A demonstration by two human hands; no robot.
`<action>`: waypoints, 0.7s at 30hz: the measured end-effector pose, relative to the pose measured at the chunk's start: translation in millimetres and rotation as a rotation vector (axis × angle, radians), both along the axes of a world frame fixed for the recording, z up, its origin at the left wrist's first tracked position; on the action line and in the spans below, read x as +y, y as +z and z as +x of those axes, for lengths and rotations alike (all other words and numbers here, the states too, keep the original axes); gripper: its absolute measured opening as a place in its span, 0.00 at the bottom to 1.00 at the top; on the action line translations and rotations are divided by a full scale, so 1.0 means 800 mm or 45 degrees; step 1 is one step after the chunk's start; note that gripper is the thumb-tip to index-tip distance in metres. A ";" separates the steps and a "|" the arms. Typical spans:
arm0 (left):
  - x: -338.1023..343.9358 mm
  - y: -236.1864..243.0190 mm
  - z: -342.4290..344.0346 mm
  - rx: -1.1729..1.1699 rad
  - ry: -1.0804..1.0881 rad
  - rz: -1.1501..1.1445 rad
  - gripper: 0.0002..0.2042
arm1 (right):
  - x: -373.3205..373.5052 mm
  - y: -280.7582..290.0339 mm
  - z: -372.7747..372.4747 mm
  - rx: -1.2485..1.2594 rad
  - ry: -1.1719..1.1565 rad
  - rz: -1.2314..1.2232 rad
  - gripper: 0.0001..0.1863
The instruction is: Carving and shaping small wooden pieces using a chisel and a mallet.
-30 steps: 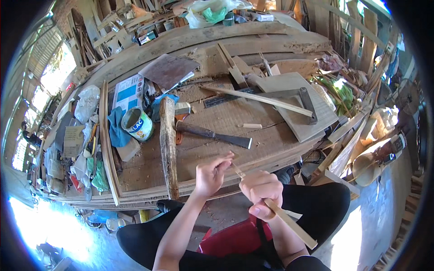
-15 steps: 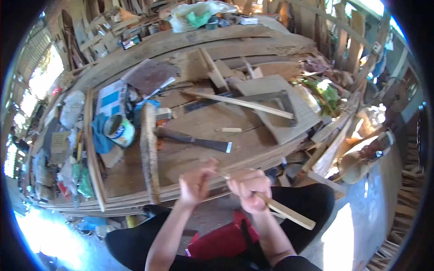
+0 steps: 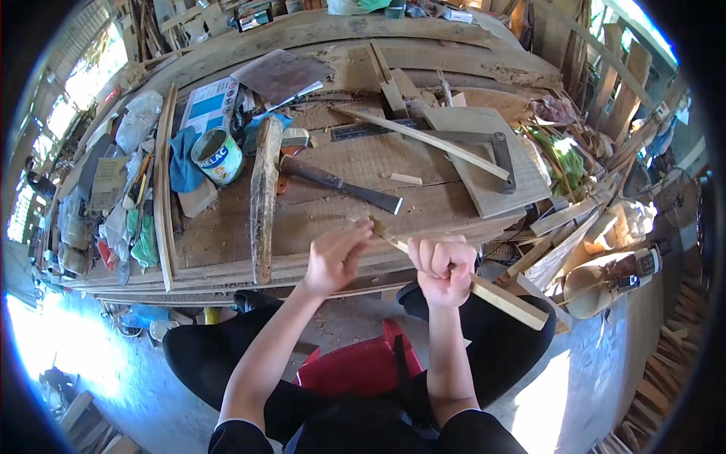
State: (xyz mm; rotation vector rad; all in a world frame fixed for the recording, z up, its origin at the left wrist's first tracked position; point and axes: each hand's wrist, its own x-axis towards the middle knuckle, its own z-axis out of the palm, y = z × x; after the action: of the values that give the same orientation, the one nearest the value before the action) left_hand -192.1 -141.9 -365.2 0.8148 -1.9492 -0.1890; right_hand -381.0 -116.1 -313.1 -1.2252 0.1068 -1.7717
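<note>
Evidently, the right hand (image 3: 443,266) is clamped in a fist around the long, square-edged stick of pale wood (image 3: 511,305), which slants over the near edge of the brown plank worktop (image 3: 219,261). Gripping it partway along probably steadies it while leaving both ends exposed: the thicker one juts out past the wrist above the right thigh, the thinner one points toward the left hand (image 3: 333,259). That hand, apart from the right, has its fingers bent at the thin tip; whether they pinch it, I cannot tell. The dark-handled steel chisel (image 3: 344,186) lies just beyond, its handle end beside the rough, weathered wooden bar (image 3: 265,198), seemingly kept within reach. Its bright cutting edge faces right, near the left fingertips, so forward room looks tight. The bar also overlaps the worktop's rim, limiting leftward travel; the roomiest side seems the near one, above the red plastic seat (image 3: 360,368) between the knees.
</note>
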 end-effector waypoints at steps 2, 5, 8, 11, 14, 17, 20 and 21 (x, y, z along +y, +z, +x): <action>-0.010 -0.002 0.004 -0.070 0.120 0.105 0.07 | -0.002 0.002 -0.001 -0.027 0.014 0.013 0.35; 0.009 0.017 -0.011 -0.021 -0.031 0.171 0.06 | -0.005 0.010 -0.007 0.167 0.197 -0.144 0.32; -0.010 0.021 -0.007 0.091 -0.155 0.197 0.06 | -0.008 0.012 -0.013 0.370 0.150 -0.209 0.30; -0.012 0.019 -0.009 0.037 -0.161 0.240 0.03 | -0.007 0.014 -0.010 0.426 0.135 -0.251 0.30; 0.008 0.029 -0.017 0.198 -0.257 0.433 0.03 | -0.003 0.018 -0.001 0.382 0.171 -0.288 0.29; -0.022 0.013 0.002 0.143 -0.076 0.617 0.07 | -0.003 0.020 -0.002 0.431 0.157 -0.272 0.31; 0.008 0.030 -0.009 0.111 -0.178 0.426 0.07 | 0.008 0.020 0.000 0.397 0.007 -0.130 0.30; 0.018 0.038 -0.015 0.163 -0.239 0.333 0.07 | 0.007 0.019 -0.001 0.423 -0.055 -0.169 0.30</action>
State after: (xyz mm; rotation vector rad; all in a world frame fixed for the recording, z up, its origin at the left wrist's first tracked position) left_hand -203.9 -127.8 -335.0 0.7655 -1.9015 -0.6042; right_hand -381.7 -110.5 -298.2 -1.6180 0.2112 -1.6183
